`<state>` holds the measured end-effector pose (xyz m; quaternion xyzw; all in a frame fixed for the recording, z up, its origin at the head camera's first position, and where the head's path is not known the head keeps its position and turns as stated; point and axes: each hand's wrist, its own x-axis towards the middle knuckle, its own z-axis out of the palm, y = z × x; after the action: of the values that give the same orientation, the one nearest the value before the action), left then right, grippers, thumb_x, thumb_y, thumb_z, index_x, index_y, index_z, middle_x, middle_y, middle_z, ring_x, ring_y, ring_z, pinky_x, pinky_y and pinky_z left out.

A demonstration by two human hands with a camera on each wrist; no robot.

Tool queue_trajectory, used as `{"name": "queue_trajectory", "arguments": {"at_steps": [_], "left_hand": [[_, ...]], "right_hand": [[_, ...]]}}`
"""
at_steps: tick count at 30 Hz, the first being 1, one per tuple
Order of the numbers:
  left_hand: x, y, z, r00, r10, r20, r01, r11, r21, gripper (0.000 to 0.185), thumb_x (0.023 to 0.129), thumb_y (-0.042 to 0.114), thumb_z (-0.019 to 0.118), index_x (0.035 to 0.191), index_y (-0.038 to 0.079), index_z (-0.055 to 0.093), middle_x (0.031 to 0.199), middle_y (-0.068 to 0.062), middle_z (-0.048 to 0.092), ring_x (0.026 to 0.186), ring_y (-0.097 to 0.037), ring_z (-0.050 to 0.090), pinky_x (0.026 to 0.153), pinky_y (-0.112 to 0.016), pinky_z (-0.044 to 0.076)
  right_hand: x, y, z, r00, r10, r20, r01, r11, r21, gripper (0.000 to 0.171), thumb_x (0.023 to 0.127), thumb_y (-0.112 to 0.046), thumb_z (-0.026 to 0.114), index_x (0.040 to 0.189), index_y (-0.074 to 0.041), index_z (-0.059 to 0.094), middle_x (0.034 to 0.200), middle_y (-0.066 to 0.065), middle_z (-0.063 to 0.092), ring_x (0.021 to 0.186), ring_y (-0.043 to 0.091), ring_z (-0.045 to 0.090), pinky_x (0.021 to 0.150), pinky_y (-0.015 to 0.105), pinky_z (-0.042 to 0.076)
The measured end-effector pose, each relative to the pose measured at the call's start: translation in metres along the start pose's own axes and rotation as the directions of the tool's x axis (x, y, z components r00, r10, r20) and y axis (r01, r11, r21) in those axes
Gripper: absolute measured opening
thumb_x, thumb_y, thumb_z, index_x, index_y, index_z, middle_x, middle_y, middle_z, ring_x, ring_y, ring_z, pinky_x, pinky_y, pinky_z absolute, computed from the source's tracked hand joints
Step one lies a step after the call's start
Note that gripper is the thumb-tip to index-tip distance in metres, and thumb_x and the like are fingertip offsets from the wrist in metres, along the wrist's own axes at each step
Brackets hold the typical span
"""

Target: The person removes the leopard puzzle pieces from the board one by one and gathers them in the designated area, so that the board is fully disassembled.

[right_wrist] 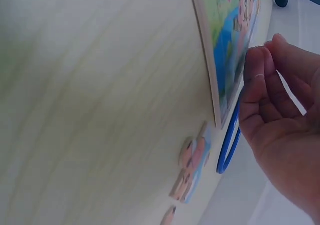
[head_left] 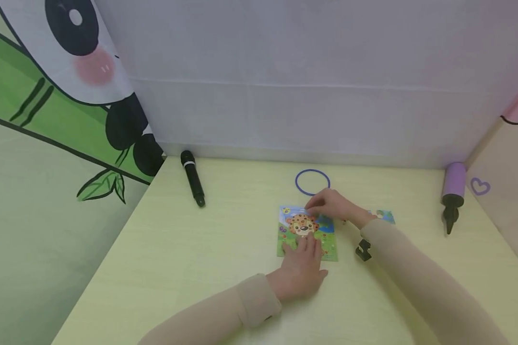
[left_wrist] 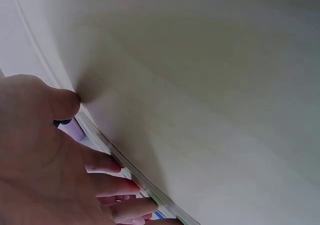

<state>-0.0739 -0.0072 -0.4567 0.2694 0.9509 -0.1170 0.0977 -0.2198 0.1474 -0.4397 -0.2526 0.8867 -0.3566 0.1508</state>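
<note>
Puzzle card (head_left: pixel 307 235) lies flat mid-table (head_left: pixel 177 249), ring (head_left: pixel 312 182) at its 12 o'clock. Left hand (head_left: pixel 301 268) presses the card's 6 o'clock edge, fingers straight and spread. Right hand (head_left: pixel 334 206) at the card's 1 o'clock corner, fingers curled near the top edge; whether they pinch anything, cannot tell. Best: keep left pressure steady so the card doesn't slide, work the right fingertips lightly.

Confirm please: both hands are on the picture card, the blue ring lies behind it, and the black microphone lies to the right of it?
Not quite. The head view shows the black microphone left of the picture card, not right. The rest holds: left hand, right hand, blue ring.
</note>
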Motion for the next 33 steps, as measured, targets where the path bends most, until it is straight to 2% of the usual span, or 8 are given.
{"name": "queue_trajectory", "arguments": {"at_steps": [3, 6, 14, 19, 24, 29, 33], "left_hand": [[0.001, -0.002, 0.002, 1.000, 0.015, -0.009, -0.015, 1.000, 0.000, 0.074, 0.095, 0.063, 0.029, 0.152, 0.015, 0.026, 0.156, -0.009, 0.019, 0.135, -0.030, 0.027, 0.093, -0.059, 0.037], [0.002, -0.003, 0.002, 1.000, 0.026, -0.015, -0.026, 1.000, 0.001, 0.074, 0.095, 0.063, 0.029, 0.151, 0.016, 0.027, 0.155, -0.009, 0.019, 0.135, -0.029, 0.028, 0.092, -0.057, 0.038], [0.000, -0.002, 0.002, 1.000, 0.026, -0.017, -0.025, 1.000, 0.011, 0.075, 0.095, 0.063, 0.030, 0.151, 0.014, 0.027, 0.154, -0.012, 0.022, 0.134, -0.030, 0.029, 0.092, -0.059, 0.039], [-0.001, -0.002, 0.001, 0.999, 0.017, -0.046, -0.017, 1.000, -0.015, 0.076, 0.094, 0.063, 0.035, 0.149, 0.011, 0.028, 0.148, -0.011, 0.031, 0.131, -0.030, 0.032, 0.092, -0.060, 0.039], [-0.002, -0.003, -0.001, 0.998, 0.012, -0.061, -0.013, 1.000, -0.018, 0.076, 0.094, 0.063, 0.036, 0.149, 0.010, 0.029, 0.144, -0.010, 0.034, 0.129, -0.029, 0.034, 0.093, -0.059, 0.039], [-0.004, -0.004, -0.003, 0.999, 0.017, -0.040, -0.017, 1.000, -0.018, 0.076, 0.094, 0.063, 0.035, 0.151, 0.013, 0.026, 0.150, -0.009, 0.029, 0.134, -0.027, 0.030, 0.095, -0.056, 0.038], [-0.006, -0.005, -0.005, 1.000, 0.018, -0.006, -0.018, 0.999, -0.033, 0.074, 0.095, 0.062, 0.033, 0.153, 0.016, 0.023, 0.155, -0.008, 0.022, 0.138, -0.025, 0.024, 0.098, -0.056, 0.035]], "right_hand": [[0.003, 0.000, 0.004, 1.000, 0.012, 0.003, -0.012, 1.000, -0.017, 0.016, 0.090, -0.016, 0.069, 0.102, -0.008, 0.074, 0.096, -0.002, 0.070, 0.098, 0.020, 0.059, 0.088, 0.042, 0.046], [0.005, 0.001, 0.006, 1.000, 0.019, 0.008, -0.018, 1.000, -0.020, 0.016, 0.089, -0.017, 0.069, 0.102, -0.008, 0.074, 0.095, -0.003, 0.070, 0.096, 0.019, 0.060, 0.085, 0.039, 0.047], [0.015, -0.002, 0.013, 0.997, 0.001, 0.078, -0.005, 0.999, 0.053, 0.017, 0.090, -0.015, 0.069, 0.103, -0.005, 0.074, 0.089, 0.001, 0.071, 0.071, 0.019, 0.064, 0.067, 0.031, 0.053], [0.020, -0.007, 0.017, 0.994, -0.057, 0.098, 0.056, 0.998, 0.012, 0.017, 0.089, -0.018, 0.070, 0.102, -0.007, 0.075, 0.089, -0.003, 0.071, 0.072, 0.014, 0.060, 0.067, 0.029, 0.049], [0.023, -0.012, 0.018, 0.990, -0.087, 0.109, 0.087, 0.996, -0.001, 0.016, 0.089, -0.017, 0.070, 0.101, -0.008, 0.075, 0.091, -0.004, 0.071, 0.075, 0.012, 0.061, 0.069, 0.029, 0.049], [0.025, -0.015, 0.019, 0.985, -0.095, 0.141, 0.098, 0.995, -0.011, 0.012, 0.089, -0.017, 0.070, 0.096, -0.011, 0.077, 0.088, -0.005, 0.071, 0.077, 0.013, 0.063, 0.069, 0.030, 0.050], [0.028, -0.014, 0.023, 0.981, -0.105, 0.164, 0.111, 0.994, -0.022, 0.010, 0.088, -0.020, 0.071, 0.092, -0.013, 0.077, 0.082, -0.008, 0.071, 0.069, 0.014, 0.062, 0.063, 0.029, 0.050]]}}
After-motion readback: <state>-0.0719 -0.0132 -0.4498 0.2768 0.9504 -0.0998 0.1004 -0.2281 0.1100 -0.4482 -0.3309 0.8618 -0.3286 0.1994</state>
